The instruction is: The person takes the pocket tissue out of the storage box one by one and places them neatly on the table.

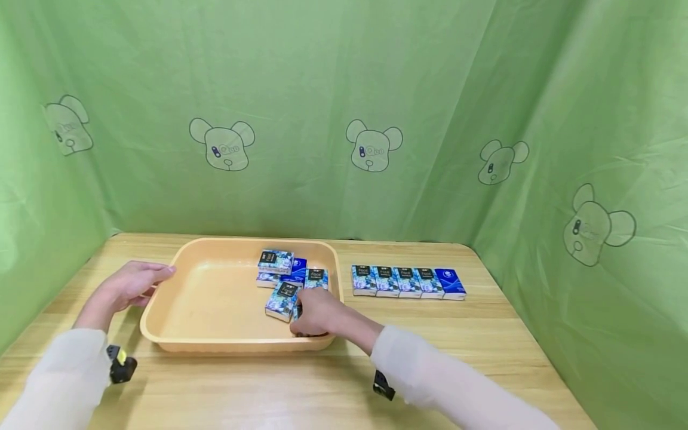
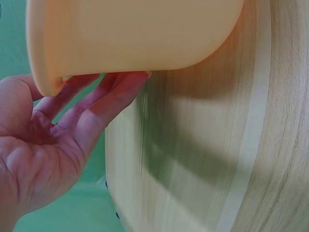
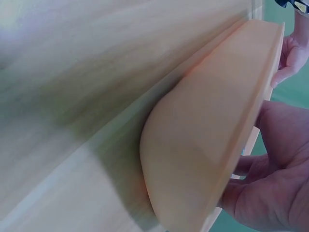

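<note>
A peach plastic tray point(image 1: 231, 341) stands on the table with several pocket tissue packs in its right part. My left hand point(image 1: 131, 283) holds the tray's left rim, thumb at the edge and fingers along the outer wall. My right hand point(image 1: 319, 313) reaches over the tray's front right corner, its fingers bent around a tissue pack point(image 1: 296, 312) that is mostly hidden. Beside it lies a tilted floral tissue pack point(image 1: 280, 300). Further back, another floral pack point(image 1: 276, 261) rests on top of others, near a blue pack point(image 1: 300, 270).
Right of the tray, several tissue packs stand in a row point(image 1: 408, 282), floral ones first and a blue one point(image 1: 450, 283) at the right end. Green curtains point(image 1: 301, 197) enclose the wooden table point(image 1: 258, 388) at the back and sides.
</note>
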The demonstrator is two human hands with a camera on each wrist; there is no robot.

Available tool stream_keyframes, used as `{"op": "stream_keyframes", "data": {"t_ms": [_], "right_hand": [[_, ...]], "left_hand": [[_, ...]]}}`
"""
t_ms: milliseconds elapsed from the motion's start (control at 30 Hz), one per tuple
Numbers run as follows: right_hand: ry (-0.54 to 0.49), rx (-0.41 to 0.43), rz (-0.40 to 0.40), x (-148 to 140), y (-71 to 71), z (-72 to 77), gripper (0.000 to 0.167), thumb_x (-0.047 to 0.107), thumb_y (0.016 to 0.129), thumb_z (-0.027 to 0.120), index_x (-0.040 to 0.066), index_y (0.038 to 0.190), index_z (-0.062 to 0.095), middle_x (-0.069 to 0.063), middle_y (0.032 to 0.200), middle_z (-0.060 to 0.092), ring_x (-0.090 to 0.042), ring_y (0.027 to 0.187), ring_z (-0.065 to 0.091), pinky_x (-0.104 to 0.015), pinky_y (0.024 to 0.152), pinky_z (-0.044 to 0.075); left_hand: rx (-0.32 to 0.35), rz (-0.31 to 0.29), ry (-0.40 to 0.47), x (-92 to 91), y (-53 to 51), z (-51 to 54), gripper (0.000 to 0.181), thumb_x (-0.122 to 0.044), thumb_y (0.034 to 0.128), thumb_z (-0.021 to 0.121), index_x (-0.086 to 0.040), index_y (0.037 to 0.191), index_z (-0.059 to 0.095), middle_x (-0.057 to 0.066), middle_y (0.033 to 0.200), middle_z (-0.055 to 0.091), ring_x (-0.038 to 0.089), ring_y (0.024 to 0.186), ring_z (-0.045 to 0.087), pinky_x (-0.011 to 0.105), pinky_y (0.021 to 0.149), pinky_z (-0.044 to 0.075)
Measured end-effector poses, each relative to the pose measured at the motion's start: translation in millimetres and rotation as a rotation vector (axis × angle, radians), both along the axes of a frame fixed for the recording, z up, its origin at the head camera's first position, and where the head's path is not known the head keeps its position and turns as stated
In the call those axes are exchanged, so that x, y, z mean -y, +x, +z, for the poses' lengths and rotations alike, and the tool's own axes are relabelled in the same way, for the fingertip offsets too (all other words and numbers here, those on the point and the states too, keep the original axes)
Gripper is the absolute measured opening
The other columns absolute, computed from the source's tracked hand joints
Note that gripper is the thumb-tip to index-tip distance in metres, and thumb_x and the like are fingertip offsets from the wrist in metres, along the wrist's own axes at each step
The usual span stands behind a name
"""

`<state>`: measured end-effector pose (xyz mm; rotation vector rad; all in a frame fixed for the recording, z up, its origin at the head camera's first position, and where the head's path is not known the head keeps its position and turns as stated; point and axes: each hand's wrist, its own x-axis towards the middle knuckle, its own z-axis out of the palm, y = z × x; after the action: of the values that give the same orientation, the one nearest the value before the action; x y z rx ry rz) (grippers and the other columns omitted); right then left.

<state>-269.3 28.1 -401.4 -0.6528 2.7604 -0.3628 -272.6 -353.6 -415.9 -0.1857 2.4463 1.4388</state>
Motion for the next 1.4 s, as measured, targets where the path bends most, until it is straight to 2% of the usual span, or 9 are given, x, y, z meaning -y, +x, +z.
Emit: {"op": "stream_keyframes", "data": {"t_ms": [133,267,400,600,833,1067,1133,1300,1400], "right_hand": [[-0.007,0.008,-0.005,-1,-1.7,6.2,0.05,0.027,0.08,0.08,0.004,0.121,0.066,-0.009,0.113,0.07,-0.017,0.088,0.06,-0.027,0.071,0.055],[-0.019,0.017,-0.013,-2,-4.8,13.8,0.052,0.028,0.081,0.08,0.003,0.123,0.065,-0.009,0.113,0.069,-0.017,0.087,0.059,-0.025,0.065,0.054],[-0.024,0.018,-0.026,-4,-9.1,22.7,0.054,0.031,0.082,0.08,0.004,0.127,0.063,-0.008,0.117,0.067,-0.017,0.091,0.058,-0.027,0.072,0.055],[-0.013,-0.037,-0.034,-9,-15.7,35.6,0.052,0.035,0.084,0.078,0.007,0.126,0.063,-0.006,0.113,0.069,-0.017,0.091,0.061,-0.03,0.081,0.058],[-0.045,-0.048,-0.062,-19,-18.9,51.4,0.049,0.032,0.085,0.078,0.005,0.123,0.065,-0.008,0.109,0.07,-0.019,0.089,0.064,-0.03,0.075,0.059],[-0.052,-0.06,-0.105,-37,-23.9,59.8,0.05,0.03,0.084,0.078,0.006,0.126,0.065,-0.008,0.107,0.07,-0.019,0.086,0.063,-0.028,0.069,0.057],[-0.054,-0.063,-0.122,-42,-25.1,60.5,0.052,0.03,0.084,0.078,0.007,0.128,0.064,-0.009,0.113,0.07,-0.021,0.09,0.063,-0.03,0.073,0.058],[-0.048,-0.073,-0.152,-52,-27.3,60.1,0.058,0.034,0.086,0.078,0.008,0.135,0.061,-0.012,0.133,0.065,-0.027,0.114,0.062,-0.042,0.098,0.057],[-0.049,-0.079,-0.172,-57,-28.2,59.9,0.058,0.034,0.086,0.078,0.007,0.136,0.061,-0.013,0.136,0.063,-0.029,0.119,0.061,-0.045,0.102,0.054]], "left_hand": [[0.002,0.002,0.005,-0.3,0.4,0.6,0.068,-0.034,0.1088,0.045,0.015,0.151,0.025,0.021,0.117,0.069,0.013,0.085,0.07,0.035,0.075,0.064],[0.0,0.003,0.009,-0.5,1.3,1.0,0.068,-0.034,0.1087,0.045,0.015,0.151,0.026,0.024,0.12,0.068,0.013,0.086,0.071,0.035,0.075,0.064],[0.0,0.003,0.008,-0.7,1.1,1.4,0.068,-0.033,0.1087,0.045,0.016,0.151,0.025,0.025,0.121,0.067,0.012,0.086,0.07,0.035,0.075,0.064],[0.001,-0.001,0.014,-0.6,0.6,1.2,0.067,-0.033,0.1087,0.045,0.015,0.151,0.025,0.027,0.122,0.066,0.014,0.087,0.071,0.036,0.076,0.064],[-0.002,0.002,0.007,0.6,0.3,0.2,0.068,-0.034,0.1086,0.045,0.015,0.151,0.025,0.026,0.122,0.066,0.013,0.086,0.07,0.035,0.075,0.064],[0.002,0.0,0.014,0.4,0.3,-0.6,0.069,-0.035,0.1083,0.046,0.015,0.151,0.026,0.023,0.12,0.068,0.013,0.087,0.07,0.036,0.077,0.064],[0.001,-0.002,0.017,0.1,0.8,-0.2,0.07,-0.035,0.1081,0.046,0.015,0.151,0.026,0.021,0.119,0.068,0.012,0.087,0.07,0.036,0.077,0.064],[0.003,0.001,0.027,-0.7,1.6,0.6,0.07,-0.035,0.1076,0.048,0.015,0.151,0.026,0.016,0.115,0.07,0.012,0.086,0.07,0.035,0.077,0.064],[0.005,0.002,0.026,-1.0,1.6,0.7,0.069,-0.035,0.1078,0.047,0.015,0.152,0.025,0.013,0.113,0.071,0.012,0.085,0.07,0.035,0.076,0.064]]}}
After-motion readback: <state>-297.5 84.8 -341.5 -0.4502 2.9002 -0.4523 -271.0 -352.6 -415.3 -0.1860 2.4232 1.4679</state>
